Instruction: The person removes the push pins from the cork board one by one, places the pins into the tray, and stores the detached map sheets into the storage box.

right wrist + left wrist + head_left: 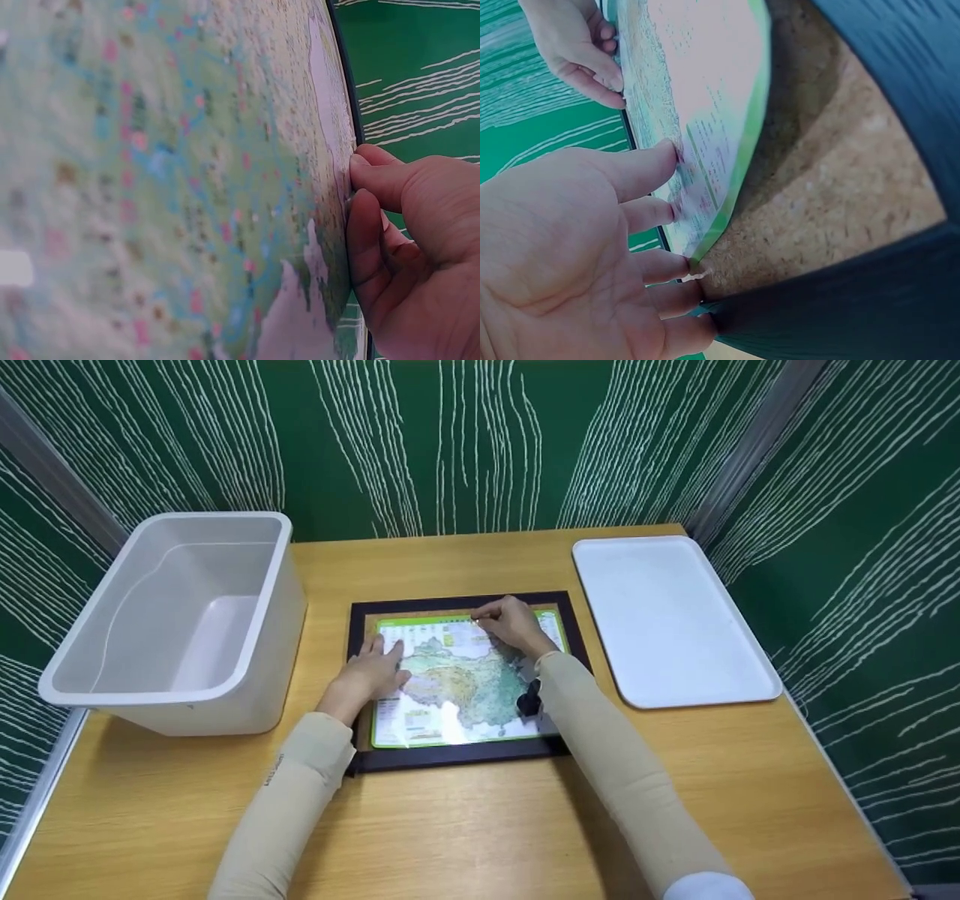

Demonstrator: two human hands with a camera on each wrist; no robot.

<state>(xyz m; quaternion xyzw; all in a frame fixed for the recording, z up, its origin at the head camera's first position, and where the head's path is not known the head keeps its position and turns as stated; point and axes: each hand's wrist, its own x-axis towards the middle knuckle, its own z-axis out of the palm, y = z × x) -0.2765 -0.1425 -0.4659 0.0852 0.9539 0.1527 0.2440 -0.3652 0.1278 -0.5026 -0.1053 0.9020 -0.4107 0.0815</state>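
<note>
A laminated map (450,675) with a green border lies on a dark-framed cork board (870,165). My left hand (375,671) rests on the map's left side, fingers spread and fairly straight. In the left wrist view, its fingertips are at the map's corner, where a small clear piece (696,276) shows. Along that side the green edge bows away from the cork. At the top edge of the map, my right hand (516,624) pinches a small shiny pin (475,621) between thumb and forefinger, mostly hidden by the fingertips.
To the left stands a deep white plastic bin (289,660). A shallow white tray (675,622) lies to the right of the board. All of these are on a wooden table (450,825), with green, white-lined walls (322,450) behind and beside it.
</note>
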